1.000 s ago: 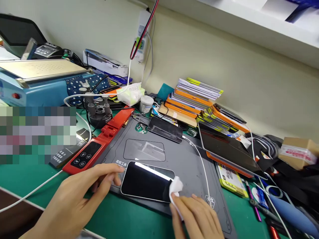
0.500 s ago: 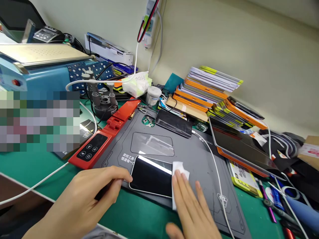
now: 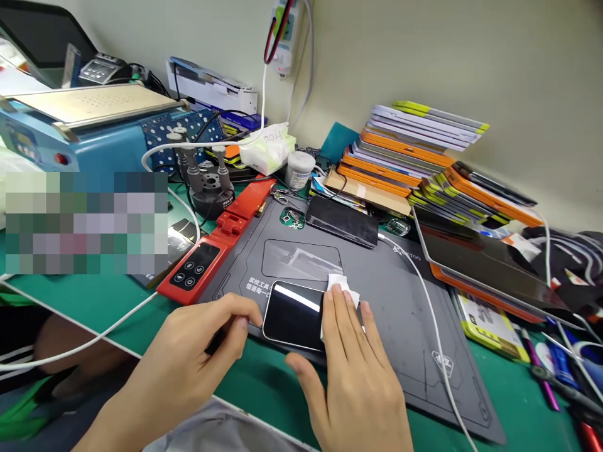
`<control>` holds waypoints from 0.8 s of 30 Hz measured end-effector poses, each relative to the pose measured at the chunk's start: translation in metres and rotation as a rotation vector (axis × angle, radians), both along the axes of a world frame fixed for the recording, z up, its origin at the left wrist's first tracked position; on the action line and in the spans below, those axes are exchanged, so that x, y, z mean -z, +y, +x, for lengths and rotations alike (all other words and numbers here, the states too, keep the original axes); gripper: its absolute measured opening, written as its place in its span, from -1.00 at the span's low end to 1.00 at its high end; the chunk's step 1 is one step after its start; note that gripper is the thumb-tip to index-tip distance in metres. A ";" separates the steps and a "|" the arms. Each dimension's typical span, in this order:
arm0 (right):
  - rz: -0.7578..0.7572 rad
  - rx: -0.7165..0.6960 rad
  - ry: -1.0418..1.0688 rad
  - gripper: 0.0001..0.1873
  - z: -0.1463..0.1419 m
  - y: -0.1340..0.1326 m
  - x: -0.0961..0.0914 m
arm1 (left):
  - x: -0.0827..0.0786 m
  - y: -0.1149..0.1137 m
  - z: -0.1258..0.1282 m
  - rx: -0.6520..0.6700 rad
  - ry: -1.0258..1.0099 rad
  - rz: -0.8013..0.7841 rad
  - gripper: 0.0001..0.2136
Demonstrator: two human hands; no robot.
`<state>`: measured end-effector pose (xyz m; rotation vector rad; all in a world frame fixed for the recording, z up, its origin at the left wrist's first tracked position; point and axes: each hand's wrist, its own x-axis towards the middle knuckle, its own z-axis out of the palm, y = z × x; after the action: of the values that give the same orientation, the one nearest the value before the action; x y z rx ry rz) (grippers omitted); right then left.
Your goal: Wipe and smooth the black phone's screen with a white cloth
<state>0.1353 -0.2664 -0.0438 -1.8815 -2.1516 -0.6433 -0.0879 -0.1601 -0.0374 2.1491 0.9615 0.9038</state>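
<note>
A smartphone (image 3: 293, 317) with a dark glossy screen and light frame lies face up near the front edge of the grey work mat (image 3: 396, 370). My left hand (image 3: 207, 348) is curled in, thumb and index finger close together, with the index fingertip at the phone's left edge. Over the phone's right part, my right hand (image 3: 355, 364) lies flat, its fingers stretched over a white wipe (image 3: 337, 279). The wipe and hand hide that end of the phone. A clear rectangular film or sheet (image 3: 301, 260) appears just behind the phone.
A second dark phone (image 3: 342, 221) lies farther back beside a small green circuit board (image 3: 292, 218). A red hinged device (image 3: 214, 251) borders the mat's left side. A white cable (image 3: 431, 314) crosses the right, near stacked orange-edged boxes (image 3: 391, 163) and a large dark tablet (image 3: 485, 263).
My right hand and the wipe have slid left over the phone, covering more of its screen. My left hand stays at the phone's left edge. The camera view has shifted slightly.
</note>
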 end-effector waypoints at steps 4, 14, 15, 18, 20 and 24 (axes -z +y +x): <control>-0.015 -0.055 0.010 -0.05 -0.004 -0.010 0.007 | -0.001 -0.001 0.000 0.015 -0.009 -0.030 -0.83; -0.005 -0.061 0.062 -0.06 -0.035 0.015 0.008 | 0.001 -0.001 0.001 -0.016 -0.050 -0.006 -0.84; 0.008 -0.072 0.044 -0.03 -0.036 0.010 0.014 | 0.001 -0.001 0.001 -0.010 -0.056 -0.002 -0.84; 0.098 -0.055 0.010 0.01 -0.030 0.002 0.026 | 0.001 0.000 0.003 0.005 -0.070 0.005 -0.82; 0.068 -0.090 -0.053 -0.02 -0.025 0.010 0.026 | 0.002 0.001 0.003 0.009 -0.071 0.014 -0.82; 0.089 -0.081 -0.106 -0.06 -0.026 0.037 0.017 | 0.006 0.004 0.003 0.012 -0.099 0.029 -0.82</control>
<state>0.1093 -0.2289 -0.0607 -1.7425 -2.2108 -0.8255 -0.0848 -0.1563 -0.0433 2.1108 0.8904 1.0134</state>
